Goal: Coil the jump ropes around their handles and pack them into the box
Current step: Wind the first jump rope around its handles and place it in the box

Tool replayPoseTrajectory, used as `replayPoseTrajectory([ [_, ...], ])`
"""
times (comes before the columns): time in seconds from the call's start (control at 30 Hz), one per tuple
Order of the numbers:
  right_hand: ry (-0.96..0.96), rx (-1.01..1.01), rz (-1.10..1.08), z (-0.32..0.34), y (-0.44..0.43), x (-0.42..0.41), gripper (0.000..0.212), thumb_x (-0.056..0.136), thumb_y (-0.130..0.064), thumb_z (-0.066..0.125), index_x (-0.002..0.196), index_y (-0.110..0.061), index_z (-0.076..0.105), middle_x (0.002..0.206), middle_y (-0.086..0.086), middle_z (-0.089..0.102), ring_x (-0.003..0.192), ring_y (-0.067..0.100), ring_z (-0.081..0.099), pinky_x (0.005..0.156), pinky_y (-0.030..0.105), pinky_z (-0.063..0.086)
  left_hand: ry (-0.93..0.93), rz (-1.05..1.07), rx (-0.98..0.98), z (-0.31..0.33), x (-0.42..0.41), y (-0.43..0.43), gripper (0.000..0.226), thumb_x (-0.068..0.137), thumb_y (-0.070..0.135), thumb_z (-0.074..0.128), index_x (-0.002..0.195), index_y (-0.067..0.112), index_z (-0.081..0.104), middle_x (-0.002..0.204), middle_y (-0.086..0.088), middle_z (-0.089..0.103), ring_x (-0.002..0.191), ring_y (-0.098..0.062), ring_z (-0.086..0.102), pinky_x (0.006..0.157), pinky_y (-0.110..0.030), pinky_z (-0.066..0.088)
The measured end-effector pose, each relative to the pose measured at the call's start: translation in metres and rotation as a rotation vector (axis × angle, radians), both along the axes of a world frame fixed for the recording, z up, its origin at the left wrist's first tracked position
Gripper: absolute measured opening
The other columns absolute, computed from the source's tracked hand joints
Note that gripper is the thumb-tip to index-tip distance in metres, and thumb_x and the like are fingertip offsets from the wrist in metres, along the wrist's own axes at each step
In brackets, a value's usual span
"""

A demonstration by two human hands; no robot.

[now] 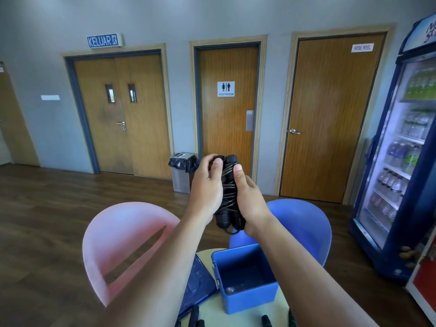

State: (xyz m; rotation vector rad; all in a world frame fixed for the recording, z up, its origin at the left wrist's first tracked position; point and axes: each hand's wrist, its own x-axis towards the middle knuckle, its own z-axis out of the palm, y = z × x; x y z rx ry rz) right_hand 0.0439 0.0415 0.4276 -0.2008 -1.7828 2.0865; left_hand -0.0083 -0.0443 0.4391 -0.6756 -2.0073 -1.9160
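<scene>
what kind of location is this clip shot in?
Probably a shared lounge or lobby in a public building, not a home: a KELUAR exit sign above double doors, a restroom sign, and a glass-front drinks fridge on the right.

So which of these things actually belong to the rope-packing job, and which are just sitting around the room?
Part of the job: coiled black jump rope, gripped by the left hand and right hand; open blue box; more black handles at the bottom edge.

Just lying about: pink chair; blue chair; drinks fridge; lined bin; restroom door.
</scene>
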Motion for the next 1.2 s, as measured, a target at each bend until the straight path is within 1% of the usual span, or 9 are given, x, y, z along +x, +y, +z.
replayPoseTrajectory([
  [0.17,-0.017,-0.051,0.029,0.001,0.002,-0.006,0.060,0.090,-0.069,0.047,0.117,-0.018,0.064,0.108,0.011,0.075,0.099,0.031,0.073,0.090,0.056,0.056,0.052,0.038,0.030,-0.002,0.000,0.000,0.019,0.107,0.030,0.045,0.122,0.024,0.056,0.103,0.025,0.060,0.090,0.026,0.052,0.074,0.002,0.037],
  [0.47,0.001,-0.062,0.003,-0.001,0.001,-0.013,0.051,0.097,-0.063,0.041,0.107,-0.024,0.071,0.101,0.008,0.077,0.096,0.029,0.074,0.091,0.056,0.056,0.067,0.053,0.022,0.007,-0.004,0.002,0.022,0.104,0.034,0.050,0.122,0.025,0.058,0.100,0.023,0.061,0.091,0.022,0.054,0.075,-0.001,0.039],
  [0.57,0.044,-0.013,-0.077,-0.001,-0.001,-0.015,0.048,0.096,-0.065,0.040,0.100,-0.030,0.072,0.100,0.003,0.077,0.098,0.024,0.073,0.093,0.052,0.055,-0.111,-0.082,0.104,0.015,-0.006,0.001,0.016,0.103,0.038,0.051,0.101,0.032,0.066,0.093,0.018,0.070,0.086,0.014,0.063,0.081,-0.016,0.046],
  [0.63,0.069,0.051,-0.134,-0.002,-0.004,-0.017,0.052,0.091,-0.071,0.038,0.096,-0.031,0.071,0.100,0.002,0.076,0.098,0.022,0.072,0.093,0.052,0.055,-0.208,-0.127,0.136,0.016,-0.008,0.002,0.020,0.102,0.040,0.053,0.093,0.032,0.069,0.094,0.012,0.075,0.095,-0.003,0.070,0.090,-0.033,0.054],
  [0.77,0.111,0.121,-0.139,-0.010,-0.007,-0.018,0.053,0.090,-0.073,0.034,0.095,-0.034,0.071,0.109,-0.002,0.071,0.109,0.018,0.065,0.100,0.046,0.050,-0.276,-0.098,0.237,0.021,-0.012,0.000,0.018,0.103,0.040,0.051,0.104,0.027,0.064,0.108,-0.005,0.071,0.105,-0.027,0.068,0.096,-0.052,0.055],
  [0.83,0.189,0.100,-0.122,-0.015,-0.009,-0.015,0.041,0.098,-0.060,0.036,0.100,-0.039,0.070,0.108,-0.004,0.071,0.108,0.016,0.065,0.099,0.039,0.050,-0.262,-0.114,0.252,0.025,-0.014,-0.002,0.014,0.105,0.036,0.048,0.113,0.034,0.059,0.107,-0.002,0.068,0.099,-0.024,0.068,0.090,-0.048,0.057],
  [0.9,0.245,0.077,-0.124,-0.016,-0.010,-0.015,0.041,0.098,-0.056,0.039,0.103,-0.030,0.070,0.100,-0.001,0.073,0.100,0.021,0.067,0.090,0.043,0.053,-0.239,-0.138,0.226,0.027,-0.013,-0.002,0.018,0.107,0.032,0.044,0.116,0.036,0.059,0.099,0.004,0.065,0.087,-0.017,0.066,0.082,-0.041,0.057],
  [1.0,0.290,0.059,-0.203,-0.014,-0.012,-0.016,0.040,0.101,-0.046,0.048,0.089,-0.015,0.070,0.078,-0.001,0.068,0.077,0.017,0.061,0.074,0.042,0.048,-0.251,-0.148,0.241,0.029,-0.011,0.000,0.022,0.107,0.028,0.041,0.109,0.030,0.063,0.097,0.001,0.064,0.084,-0.018,0.065,0.076,-0.041,0.057],
  [1.2,0.334,0.018,-0.240,-0.015,-0.010,-0.019,0.036,0.099,-0.041,0.056,0.082,-0.014,0.073,0.073,0.001,0.067,0.074,0.018,0.059,0.072,0.042,0.048,-0.181,-0.092,0.258,0.025,-0.008,0.003,0.023,0.106,0.026,0.038,0.109,0.029,0.060,0.099,-0.002,0.066,0.085,-0.021,0.066,0.074,-0.041,0.056],
])
